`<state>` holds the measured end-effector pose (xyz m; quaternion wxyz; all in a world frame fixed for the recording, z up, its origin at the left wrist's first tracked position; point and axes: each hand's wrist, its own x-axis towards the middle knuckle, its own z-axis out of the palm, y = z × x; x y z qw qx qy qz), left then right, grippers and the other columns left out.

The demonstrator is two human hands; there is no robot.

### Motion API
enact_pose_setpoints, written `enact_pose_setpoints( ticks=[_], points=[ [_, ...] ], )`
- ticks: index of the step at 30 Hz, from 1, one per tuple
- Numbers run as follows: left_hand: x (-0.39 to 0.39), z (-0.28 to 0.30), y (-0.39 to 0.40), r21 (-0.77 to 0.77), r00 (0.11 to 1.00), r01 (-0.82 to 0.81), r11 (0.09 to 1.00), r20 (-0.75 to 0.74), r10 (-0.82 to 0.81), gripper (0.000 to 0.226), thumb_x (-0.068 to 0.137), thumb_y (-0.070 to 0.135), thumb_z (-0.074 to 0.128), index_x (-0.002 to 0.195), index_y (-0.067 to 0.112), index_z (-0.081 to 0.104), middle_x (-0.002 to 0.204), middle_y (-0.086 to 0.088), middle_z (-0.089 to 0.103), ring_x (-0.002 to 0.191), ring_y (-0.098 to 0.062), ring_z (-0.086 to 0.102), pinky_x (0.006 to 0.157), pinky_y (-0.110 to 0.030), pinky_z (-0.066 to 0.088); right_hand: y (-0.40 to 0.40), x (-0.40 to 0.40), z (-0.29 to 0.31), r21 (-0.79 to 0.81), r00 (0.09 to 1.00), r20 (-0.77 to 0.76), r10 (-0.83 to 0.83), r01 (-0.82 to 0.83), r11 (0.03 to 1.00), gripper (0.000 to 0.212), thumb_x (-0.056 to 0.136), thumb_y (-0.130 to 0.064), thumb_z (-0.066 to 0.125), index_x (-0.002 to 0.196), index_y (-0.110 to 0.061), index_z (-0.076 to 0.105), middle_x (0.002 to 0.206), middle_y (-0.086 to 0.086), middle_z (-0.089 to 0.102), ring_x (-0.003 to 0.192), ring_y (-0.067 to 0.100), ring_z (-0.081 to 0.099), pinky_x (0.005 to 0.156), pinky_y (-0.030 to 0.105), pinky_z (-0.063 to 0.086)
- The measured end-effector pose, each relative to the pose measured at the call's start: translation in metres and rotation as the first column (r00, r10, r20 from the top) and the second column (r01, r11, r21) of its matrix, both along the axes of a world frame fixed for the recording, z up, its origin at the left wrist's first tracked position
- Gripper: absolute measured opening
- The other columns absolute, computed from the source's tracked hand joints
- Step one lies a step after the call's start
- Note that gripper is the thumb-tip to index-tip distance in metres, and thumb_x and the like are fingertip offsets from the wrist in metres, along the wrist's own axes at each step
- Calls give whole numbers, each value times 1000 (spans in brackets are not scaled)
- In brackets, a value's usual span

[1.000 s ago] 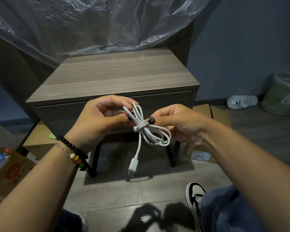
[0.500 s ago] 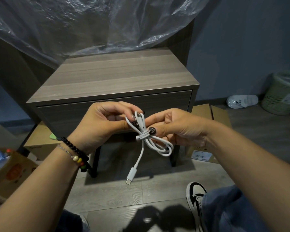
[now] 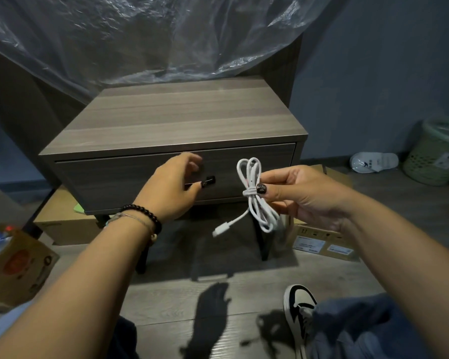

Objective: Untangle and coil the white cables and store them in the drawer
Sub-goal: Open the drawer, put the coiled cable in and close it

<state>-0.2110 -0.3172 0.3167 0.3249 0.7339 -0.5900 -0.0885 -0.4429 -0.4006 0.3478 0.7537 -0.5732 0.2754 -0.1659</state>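
- We find the right hand (image 3: pixel 303 195) grasping the coiled white cable (image 3: pixel 253 195): thumb and forefinger pinch the bundle at its wrapped waist, the remaining fingers curled loosely behind it.
- The left hand (image 3: pixel 171 187) reaches toward the drawer (image 3: pixel 114 182) front of the grey nightstand (image 3: pixel 182 120). Its fingers are partly curled and slightly spread, and they hold nothing. The fingertips lie at the middle of the drawer face; we cannot tell whether they touch it.
- The drawer is closed, its front flush with the cabinet.
- The cable sits at 3 o'clock from the left hand, apart from it, and at 9 o'clock from the right palm, held clear of the drawer front and above the floor (image 3: pixel 166 294).
- The bundle's long axis runs near vertical, 12 to 6 o'clock, tilted slightly toward 5 o'clock at the bottom. Loops stand above the pinch; longer loops hang below.
- One free end with the connector (image 3: pixel 219 230) trails from the waist toward 7 o'clock, the plug pointing down and to the left.
- A beaded bracelet (image 3: pixel 145 216) sits on the left wrist.
- Clear plastic sheet (image 3: pixel 153 35) hangs behind the nightstand at 12 o'clock.
- Cardboard boxes (image 3: pixel 319 242) lie under and beside the nightstand; a green basket (image 3: pixel 438 154) and a white slipper (image 3: pixel 373 161) stand at 3 o'clock.
- A black-and-white shoe (image 3: pixel 298 304) shows at 5 o'clock.
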Motion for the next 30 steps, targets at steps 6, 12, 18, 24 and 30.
enact_pose_setpoints(
  ticks=[6,12,18,24,30],
  points=[
    [-7,-27,-15,0,977,-165,986,138,163,54,91,33,56,134,19,27,117,-1,59,104,-28,60,89,-44,46,6,10,-5,12,993,39,-111,110,994,24,79,-3,64,102,3,68,83,7,72,70,9,68,63,18,56],
    [-5,-40,-13,46,928,-302,952,241,283,65,92,30,54,141,17,13,109,-9,63,99,-29,59,98,-43,31,5,20,7,-21,973,120,-197,201,979,13,90,-4,58,96,0,69,79,6,71,72,12,66,71,24,57],
    [-10,-34,-7,52,923,-335,941,218,317,91,92,28,51,148,16,-20,107,-10,66,97,-31,61,94,-42,32,10,24,19,-13,965,179,-193,199,980,16,93,-10,56,99,-1,67,92,16,70,104,35,66,85,38,57],
    [-14,-24,18,-84,834,-410,908,368,411,49,95,34,44,140,17,34,91,-1,63,92,-22,56,98,-41,18,28,21,28,-57,966,225,-128,144,988,26,80,-18,61,99,0,68,94,18,71,97,32,70,79,36,60],
    [2,-10,53,-285,800,-284,915,455,390,24,85,38,64,104,24,68,102,-4,51,103,-27,42,89,-41,22,55,23,26,-187,964,186,-189,224,956,26,83,-19,62,102,-3,69,96,18,72,100,38,67,79,41,59]
  ],
)
